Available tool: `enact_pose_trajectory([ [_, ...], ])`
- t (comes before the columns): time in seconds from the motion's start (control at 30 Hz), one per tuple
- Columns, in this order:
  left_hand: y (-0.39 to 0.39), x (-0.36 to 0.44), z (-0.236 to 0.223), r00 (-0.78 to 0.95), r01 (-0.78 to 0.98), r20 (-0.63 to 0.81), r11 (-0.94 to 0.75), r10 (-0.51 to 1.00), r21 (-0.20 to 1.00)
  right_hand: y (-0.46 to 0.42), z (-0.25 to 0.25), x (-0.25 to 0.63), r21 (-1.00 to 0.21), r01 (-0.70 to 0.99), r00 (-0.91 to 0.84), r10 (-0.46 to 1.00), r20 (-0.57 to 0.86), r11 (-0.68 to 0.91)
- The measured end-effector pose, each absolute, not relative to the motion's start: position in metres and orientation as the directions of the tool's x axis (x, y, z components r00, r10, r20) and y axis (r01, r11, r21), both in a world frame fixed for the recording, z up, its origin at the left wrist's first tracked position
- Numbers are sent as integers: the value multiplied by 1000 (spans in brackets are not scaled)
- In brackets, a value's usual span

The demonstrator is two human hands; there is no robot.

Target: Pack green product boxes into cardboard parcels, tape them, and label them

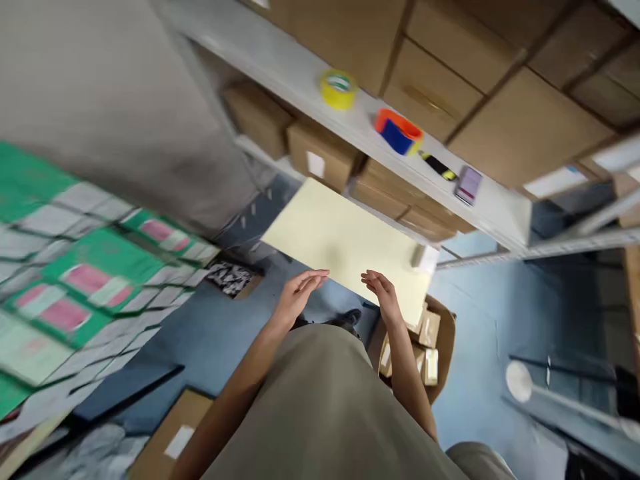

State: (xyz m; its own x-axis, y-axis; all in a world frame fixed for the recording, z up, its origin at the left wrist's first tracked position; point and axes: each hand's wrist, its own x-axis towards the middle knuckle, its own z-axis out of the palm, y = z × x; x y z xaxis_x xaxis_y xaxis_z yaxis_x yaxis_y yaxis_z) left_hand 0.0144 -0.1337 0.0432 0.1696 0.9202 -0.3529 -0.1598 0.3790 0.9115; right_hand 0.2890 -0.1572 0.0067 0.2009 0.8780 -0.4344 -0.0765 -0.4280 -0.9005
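My left hand point(297, 295) hovers by the near edge of a pale yellow tabletop point(350, 233), its fingers stretched out and holding nothing. Facing it, my right hand point(384, 295) is also empty, with fingers extended and slightly bent. A gap separates the two hands, and the palms are turned partly toward each other. Whether either hand touches the tabletop is hard to tell. Near the tabletop's right end sits a small white block-like object point(426, 258), blurred.
A shelf beyond holds yellow tape point(339, 89), an orange-and-blue roll point(399, 132), a black-and-yellow cutter point(439, 165) and a phone point(469, 185). An open carton point(445, 343) of small boxes stands below right. Green-and-white packages point(100, 267) are stacked at left; cardboard boxes point(320, 157) fill the lower shelf.
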Motion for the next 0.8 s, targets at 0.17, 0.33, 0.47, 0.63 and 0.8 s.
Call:
enact_pose_trajectory([
  [0.17,-141,-107,49,-174,-285,-337,280,925,917,-99,31,156,-910,47,-102,904,-414,-412],
  [0.33,-158,-193,47,-486,-385,-370,186,792,904,-57,47,51,-913,182,-398,821,-408,-366],
  [0.47,-166,-237,35,-637,-452,-431,143,639,880,-20,36,-16,-916,236,-567,719,-402,-326],
  [0.63,-162,-267,15,-707,-418,-463,212,535,883,18,-11,-106,-912,258,-687,603,-404,-318],
  [0.8,-145,-277,-2,-783,-302,-454,377,426,875,34,-56,-191,-868,451,-689,537,-486,-208],
])
